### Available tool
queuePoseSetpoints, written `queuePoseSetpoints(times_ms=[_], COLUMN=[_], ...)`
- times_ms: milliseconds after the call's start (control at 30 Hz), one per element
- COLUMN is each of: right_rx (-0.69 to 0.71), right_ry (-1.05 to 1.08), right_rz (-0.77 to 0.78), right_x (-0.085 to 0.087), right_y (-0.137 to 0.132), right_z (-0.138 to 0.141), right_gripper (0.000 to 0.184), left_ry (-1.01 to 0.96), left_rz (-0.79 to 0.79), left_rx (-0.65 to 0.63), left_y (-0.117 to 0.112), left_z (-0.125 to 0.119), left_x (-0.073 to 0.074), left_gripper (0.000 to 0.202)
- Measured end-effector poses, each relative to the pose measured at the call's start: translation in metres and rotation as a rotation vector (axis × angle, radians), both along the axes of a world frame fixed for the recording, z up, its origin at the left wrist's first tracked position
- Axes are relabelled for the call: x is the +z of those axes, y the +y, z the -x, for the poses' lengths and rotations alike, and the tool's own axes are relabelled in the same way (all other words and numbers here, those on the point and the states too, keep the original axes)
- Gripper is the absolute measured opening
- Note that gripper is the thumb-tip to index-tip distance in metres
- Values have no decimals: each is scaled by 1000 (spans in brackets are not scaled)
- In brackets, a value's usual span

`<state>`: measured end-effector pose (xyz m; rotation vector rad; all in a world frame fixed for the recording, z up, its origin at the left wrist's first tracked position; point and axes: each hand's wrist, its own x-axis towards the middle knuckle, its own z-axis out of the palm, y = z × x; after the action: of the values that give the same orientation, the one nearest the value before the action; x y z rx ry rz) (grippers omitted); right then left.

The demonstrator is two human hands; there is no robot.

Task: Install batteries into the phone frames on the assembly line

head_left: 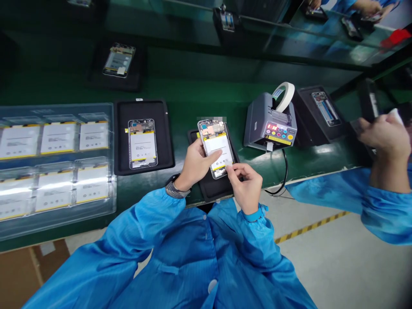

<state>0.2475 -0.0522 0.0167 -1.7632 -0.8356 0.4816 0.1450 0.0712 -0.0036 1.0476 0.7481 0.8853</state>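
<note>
In front of me is an opened phone [216, 143], its circuit board at the top and a white battery below it. My left hand [198, 162] is wrapped round the phone's left edge, its thumb lying over the battery. At the lower right corner, my right hand [246, 184] is pinched against the phone; whatever its fingertips hold, if anything, is hidden. Beneath the phone lies a black foam tray [210, 191]. Another opened phone [143, 146] rests in a larger black tray [165, 128] to the left.
A clear plastic tray [113, 189] of several batteries is at far left. Right of me stands a grey tape dispenser [270, 122] with a white tape roll [286, 98]. A co-worker's hand [386, 135] is at far right. More phones, one here [119, 60], lie farther back.
</note>
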Motion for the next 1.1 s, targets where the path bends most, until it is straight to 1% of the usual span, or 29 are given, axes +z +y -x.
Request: queuePoseSetpoints(times_ms=[133, 333, 467, 600, 667, 733, 800, 900, 967, 1033, 1100], right_rx=[-6, -14, 13, 75, 72, 56, 88, 212, 270, 298, 282], right_ry=[29, -43, -74, -204, -297, -330, -226, 104, 283, 382, 423], right_rz=[-9, 25, 57, 122, 166, 173, 130, 61, 61, 80, 79], right_x=[0, -4, -5, -3, 0, 3, 6, 7, 6, 4, 1], right_y=[0, 2, 2, 0, -2, -2, 0, 5, 10, 14, 17], right_z=[1, 2, 1, -7, -14, -23, -30, -34, -31, -25, -19], right_gripper=[25, 28, 29, 25, 25, 32, 43, 49, 52, 54, 52], left_ry=[-1, 15, 12, 0, -13, -33, -67, -112, -128, -128, -116], left_rz=[-17, -60, -28, 12, 8, 1, 11, 53, 66, 62, 56], left_rx=[-5, -10, 9, -11, -36, -59, -75, -97, -110, -118, -127], left_y=[1, 0, -1, 1, 3, 4, 5, 6, 6, 6, 6], left_z=[0, 0, 0, 2, 3, 4, 4, 4, 3, 3, 4], left_x=[-3, -8, -8, -7, -5, -4, -3, -3, -2, -2, -2], left_gripper=[64, 61, 61, 64, 65, 65, 65, 65, 65, 66, 65])
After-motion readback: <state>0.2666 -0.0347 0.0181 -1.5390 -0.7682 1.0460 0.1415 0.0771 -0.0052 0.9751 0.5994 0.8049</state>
